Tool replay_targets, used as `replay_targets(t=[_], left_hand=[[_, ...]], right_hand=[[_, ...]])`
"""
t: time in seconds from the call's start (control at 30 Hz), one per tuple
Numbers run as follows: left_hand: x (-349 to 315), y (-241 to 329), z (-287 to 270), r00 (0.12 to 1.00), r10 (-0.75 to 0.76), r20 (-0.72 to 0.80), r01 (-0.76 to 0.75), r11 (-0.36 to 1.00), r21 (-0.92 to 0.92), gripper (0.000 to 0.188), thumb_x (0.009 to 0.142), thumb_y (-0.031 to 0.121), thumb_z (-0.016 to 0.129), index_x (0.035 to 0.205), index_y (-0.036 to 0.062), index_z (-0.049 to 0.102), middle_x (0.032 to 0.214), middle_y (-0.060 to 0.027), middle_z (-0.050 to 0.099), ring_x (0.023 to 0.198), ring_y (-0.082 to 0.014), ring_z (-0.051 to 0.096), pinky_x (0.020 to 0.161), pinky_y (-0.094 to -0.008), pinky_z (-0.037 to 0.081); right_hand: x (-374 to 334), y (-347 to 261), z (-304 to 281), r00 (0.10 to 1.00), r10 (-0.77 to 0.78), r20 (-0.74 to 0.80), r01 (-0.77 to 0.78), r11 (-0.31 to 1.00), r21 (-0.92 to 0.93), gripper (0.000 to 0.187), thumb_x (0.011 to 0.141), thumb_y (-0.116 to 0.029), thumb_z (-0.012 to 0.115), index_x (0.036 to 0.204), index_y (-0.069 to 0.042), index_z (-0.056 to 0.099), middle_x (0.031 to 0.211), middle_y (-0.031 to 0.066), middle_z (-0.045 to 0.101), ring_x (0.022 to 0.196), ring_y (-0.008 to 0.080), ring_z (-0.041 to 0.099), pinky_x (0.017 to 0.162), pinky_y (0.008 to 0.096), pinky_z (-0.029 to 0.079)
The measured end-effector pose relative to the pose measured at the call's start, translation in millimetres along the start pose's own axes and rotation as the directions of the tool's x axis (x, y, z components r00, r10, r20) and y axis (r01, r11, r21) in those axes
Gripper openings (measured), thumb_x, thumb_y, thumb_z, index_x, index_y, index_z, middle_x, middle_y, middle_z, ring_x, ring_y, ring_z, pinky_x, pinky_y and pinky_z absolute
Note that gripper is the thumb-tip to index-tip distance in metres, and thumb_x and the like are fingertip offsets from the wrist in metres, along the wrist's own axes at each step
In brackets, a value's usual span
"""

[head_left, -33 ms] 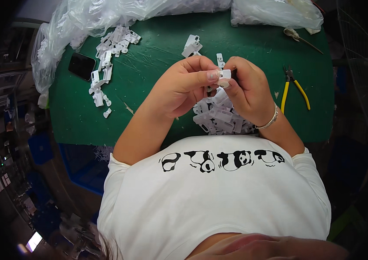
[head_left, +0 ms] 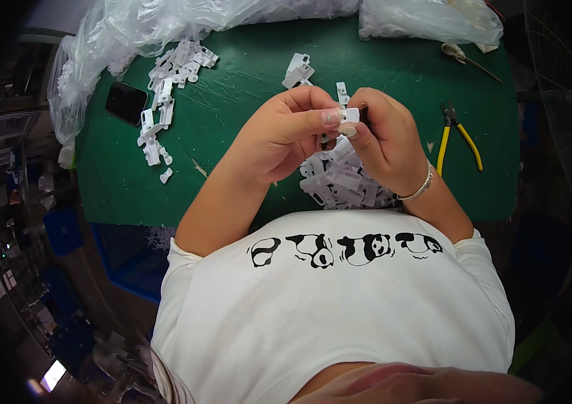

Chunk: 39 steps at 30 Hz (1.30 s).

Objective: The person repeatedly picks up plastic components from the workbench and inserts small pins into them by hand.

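My left hand pinches a small white plastic part between thumb and forefinger. From the other side, my right hand grips the same part with its thumb and curled fingers. Something dark shows between the right fingers; its kind I cannot make out. Below both hands lies a heap of similar white plastic parts, partly hidden by them. One loose small white part rests just beyond the fingertips, and a few larger white pieces lie past my left hand.
A strip of white parts runs along the left of the green table, beside a black phone. Yellow-handled cutters lie at right, a thin tool behind them. Clear plastic bags line the far edge.
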<state>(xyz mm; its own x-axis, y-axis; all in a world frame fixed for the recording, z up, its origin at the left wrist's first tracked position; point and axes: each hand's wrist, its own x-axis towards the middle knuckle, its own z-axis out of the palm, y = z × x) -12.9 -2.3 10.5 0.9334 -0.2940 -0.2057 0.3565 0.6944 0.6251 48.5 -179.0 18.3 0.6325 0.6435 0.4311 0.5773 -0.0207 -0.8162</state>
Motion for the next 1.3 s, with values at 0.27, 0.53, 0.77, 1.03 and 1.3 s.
replay_targets(t=[0.27,0.53,0.77,1.03,1.3], left_hand=[[-3.1,-0.4,1.4,0.999,0.030,-0.019,-0.030,0.999,0.012,0.009,0.086,0.010,0.067,0.089,0.0045,0.061,0.084,-0.0044,0.063,0.077,-0.0130,0.058,0.069,-0.0279,0.044],[-1.5,-4.4,0.6,0.997,0.076,-0.003,-0.076,0.997,0.024,0.010,0.086,0.011,0.068,0.088,0.0056,0.061,0.085,-0.0053,0.064,0.077,-0.0126,0.057,0.069,-0.0275,0.044],[-0.8,-3.7,-4.0,0.996,0.072,0.050,-0.073,0.997,0.034,0.007,0.090,0.009,0.061,0.090,0.0031,0.057,0.090,-0.0077,0.064,0.084,-0.0158,0.062,0.076,-0.0308,0.049],[-1.8,-2.1,-4.7,0.992,0.118,0.047,-0.119,0.992,0.034,0.005,0.089,0.006,0.061,0.090,0.0028,0.058,0.088,-0.0086,0.064,0.081,-0.0150,0.062,0.073,-0.0275,0.049],[1.5,-1.8,0.8,0.931,0.349,-0.106,-0.295,0.891,0.346,0.009,0.085,0.005,0.067,0.089,0.0003,0.061,0.083,-0.0060,0.064,0.076,-0.0109,0.060,0.068,-0.0240,0.047]], right_hand=[[-0.5,-0.6,-1.4,0.998,-0.015,0.063,0.020,0.997,-0.071,0.023,0.091,-0.025,0.059,0.086,-0.003,0.054,0.068,0.0115,0.055,0.059,0.0294,0.054,0.052,0.0347,0.043],[-1.8,-5.9,-0.4,0.998,-0.039,0.055,0.042,0.997,-0.062,0.021,0.090,-0.021,0.062,0.082,-0.003,0.054,0.064,0.0100,0.056,0.055,0.0267,0.054,0.049,0.0339,0.041],[-0.8,-5.0,-0.1,1.000,-0.005,-0.002,0.005,0.996,-0.085,0.024,0.090,-0.023,0.061,0.079,-0.003,0.053,0.062,0.0094,0.053,0.054,0.0281,0.052,0.050,0.0343,0.041],[-0.2,1.9,0.9,0.986,-0.144,0.080,0.148,0.988,-0.053,0.023,0.091,-0.022,0.059,0.077,-0.004,0.054,0.061,0.0101,0.051,0.053,0.0295,0.049,0.049,0.0349,0.039],[-2.9,-2.0,-6.9,0.985,0.039,-0.165,-0.041,0.999,-0.011,0.030,0.089,-0.024,0.065,0.072,-0.004,0.051,0.057,0.0047,0.046,0.048,0.0153,0.040,0.045,0.0281,0.033]])
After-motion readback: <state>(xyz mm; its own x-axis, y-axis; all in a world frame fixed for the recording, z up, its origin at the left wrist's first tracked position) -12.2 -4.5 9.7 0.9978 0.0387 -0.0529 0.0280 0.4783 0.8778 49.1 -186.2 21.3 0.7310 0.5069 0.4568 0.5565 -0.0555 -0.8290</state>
